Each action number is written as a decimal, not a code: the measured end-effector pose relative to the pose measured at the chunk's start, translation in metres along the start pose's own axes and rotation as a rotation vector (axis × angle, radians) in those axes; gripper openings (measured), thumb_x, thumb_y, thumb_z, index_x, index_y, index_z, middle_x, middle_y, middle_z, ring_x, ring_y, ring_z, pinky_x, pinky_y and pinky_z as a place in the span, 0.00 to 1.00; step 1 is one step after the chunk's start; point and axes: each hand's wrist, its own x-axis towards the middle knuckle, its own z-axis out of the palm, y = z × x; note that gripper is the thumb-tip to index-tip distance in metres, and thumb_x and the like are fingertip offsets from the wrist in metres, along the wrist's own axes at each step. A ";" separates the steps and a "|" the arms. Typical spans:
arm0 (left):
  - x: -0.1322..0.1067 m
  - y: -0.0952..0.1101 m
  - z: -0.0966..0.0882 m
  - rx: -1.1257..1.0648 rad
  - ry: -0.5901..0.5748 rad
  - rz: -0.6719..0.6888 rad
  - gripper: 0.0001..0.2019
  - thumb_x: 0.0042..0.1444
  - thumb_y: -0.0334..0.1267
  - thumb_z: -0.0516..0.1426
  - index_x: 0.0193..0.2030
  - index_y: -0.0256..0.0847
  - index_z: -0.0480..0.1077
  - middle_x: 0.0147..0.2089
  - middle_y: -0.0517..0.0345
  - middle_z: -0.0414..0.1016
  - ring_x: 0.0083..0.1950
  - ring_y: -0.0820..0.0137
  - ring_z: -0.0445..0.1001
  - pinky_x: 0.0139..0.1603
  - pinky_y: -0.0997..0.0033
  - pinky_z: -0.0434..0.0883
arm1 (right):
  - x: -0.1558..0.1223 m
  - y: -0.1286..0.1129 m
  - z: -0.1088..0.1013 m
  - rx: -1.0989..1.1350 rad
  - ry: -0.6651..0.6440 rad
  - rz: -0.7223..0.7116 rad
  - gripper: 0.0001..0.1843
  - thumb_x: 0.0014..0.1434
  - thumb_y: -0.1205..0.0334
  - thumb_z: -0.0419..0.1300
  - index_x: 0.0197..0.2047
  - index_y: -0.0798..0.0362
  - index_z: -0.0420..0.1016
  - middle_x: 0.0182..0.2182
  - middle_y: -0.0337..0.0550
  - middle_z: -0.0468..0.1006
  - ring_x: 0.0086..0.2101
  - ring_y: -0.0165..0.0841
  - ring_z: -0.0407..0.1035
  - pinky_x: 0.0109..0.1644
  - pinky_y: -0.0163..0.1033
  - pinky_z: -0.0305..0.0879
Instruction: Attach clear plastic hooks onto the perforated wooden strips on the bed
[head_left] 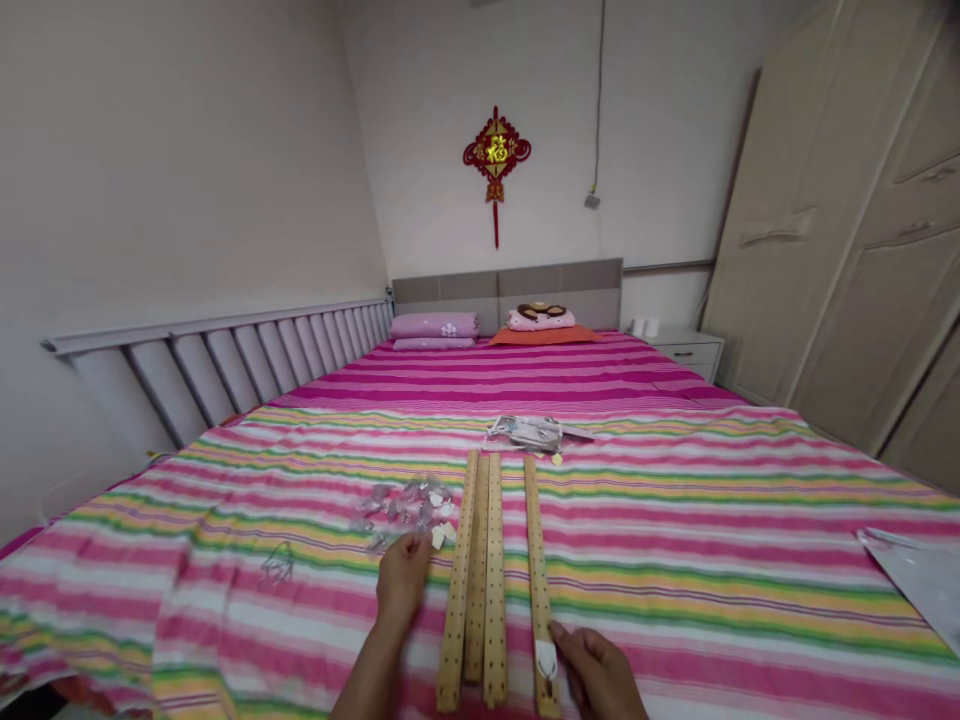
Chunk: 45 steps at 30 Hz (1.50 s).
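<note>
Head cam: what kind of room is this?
A bedroom in a home, most likely. A wide bed with a striped sheet fills the view, pillows lie at the headboard, and a wardrobe stands along the right wall beside a nightstand.

1 head-worn camera only, at the foot of the bed (675,520), facing along its length toward the headboard (507,290) and far wall. Tilted slightly down; near bed edge close beneath the lens, wardrobe (862,230) at right margin. No 2nd view
</note>
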 end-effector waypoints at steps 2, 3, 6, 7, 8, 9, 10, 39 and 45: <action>-0.002 0.001 -0.004 -0.263 -0.014 -0.075 0.18 0.44 0.53 0.57 0.18 0.39 0.68 0.18 0.62 0.66 0.26 0.71 0.65 0.28 0.73 0.57 | 0.001 0.001 0.000 0.011 -0.016 0.034 0.32 0.31 0.35 0.67 0.11 0.47 0.52 0.06 0.27 0.51 0.11 0.22 0.43 0.17 0.33 0.34; -0.005 0.003 -0.006 -0.372 -0.028 -0.124 0.19 0.41 0.54 0.59 0.18 0.38 0.69 0.18 0.62 0.66 0.25 0.71 0.64 0.28 0.73 0.57 | 0.002 0.001 -0.001 0.013 -0.028 0.045 0.31 0.31 0.35 0.67 0.12 0.48 0.53 0.06 0.27 0.52 0.12 0.22 0.43 0.17 0.33 0.34; -0.021 0.013 -0.007 -0.594 -0.095 -0.276 0.20 0.36 0.55 0.62 0.22 0.37 0.71 0.19 0.62 0.68 0.23 0.74 0.63 0.24 0.76 0.54 | 0.000 -0.003 -0.004 0.006 -0.055 0.026 0.30 0.35 0.36 0.66 0.12 0.48 0.54 0.06 0.27 0.52 0.12 0.22 0.43 0.17 0.33 0.35; -0.028 0.018 -0.006 -0.645 -0.122 -0.316 0.20 0.34 0.54 0.64 0.22 0.37 0.72 0.19 0.62 0.69 0.22 0.76 0.62 0.22 0.77 0.53 | -0.002 -0.006 -0.005 0.003 -0.060 0.009 0.30 0.36 0.36 0.66 0.12 0.49 0.55 0.07 0.27 0.52 0.13 0.22 0.43 0.18 0.33 0.36; -0.036 0.022 -0.005 -0.690 -0.158 -0.349 0.19 0.33 0.53 0.65 0.22 0.36 0.72 0.19 0.63 0.68 0.21 0.77 0.62 0.22 0.78 0.52 | -0.005 -0.011 -0.005 0.001 -0.063 -0.019 0.29 0.37 0.37 0.66 0.13 0.49 0.56 0.08 0.28 0.53 0.14 0.23 0.45 0.18 0.33 0.39; -0.043 0.027 -0.003 -0.728 -0.196 -0.377 0.19 0.33 0.52 0.65 0.22 0.36 0.71 0.19 0.63 0.68 0.20 0.78 0.61 0.21 0.78 0.51 | -0.008 -0.017 -0.004 0.000 -0.066 -0.057 0.28 0.37 0.38 0.67 0.13 0.50 0.59 0.09 0.28 0.55 0.15 0.23 0.47 0.18 0.32 0.42; -0.050 0.032 -0.002 -0.761 -0.233 -0.401 0.19 0.32 0.51 0.66 0.21 0.36 0.70 0.18 0.64 0.67 0.19 0.80 0.60 0.20 0.79 0.51 | -0.012 -0.023 -0.003 0.000 -0.070 -0.101 0.26 0.37 0.40 0.68 0.15 0.52 0.61 0.11 0.29 0.57 0.16 0.24 0.49 0.20 0.32 0.45; -0.125 0.081 0.038 -0.844 -0.580 -0.622 0.14 0.47 0.43 0.63 0.23 0.34 0.69 0.19 0.64 0.67 0.17 0.84 0.60 0.16 0.85 0.52 | -0.042 -0.077 -0.002 0.078 -0.239 -0.202 0.18 0.40 0.48 0.71 0.27 0.54 0.79 0.20 0.39 0.76 0.21 0.29 0.65 0.26 0.34 0.62; -0.119 0.068 0.046 -0.667 -0.469 -0.180 0.19 0.39 0.53 0.64 0.24 0.37 0.70 0.20 0.63 0.68 0.23 0.77 0.64 0.25 0.77 0.61 | -0.042 -0.066 0.005 0.364 -0.204 -0.026 0.17 0.42 0.50 0.71 0.26 0.54 0.74 0.19 0.37 0.75 0.19 0.27 0.66 0.24 0.32 0.60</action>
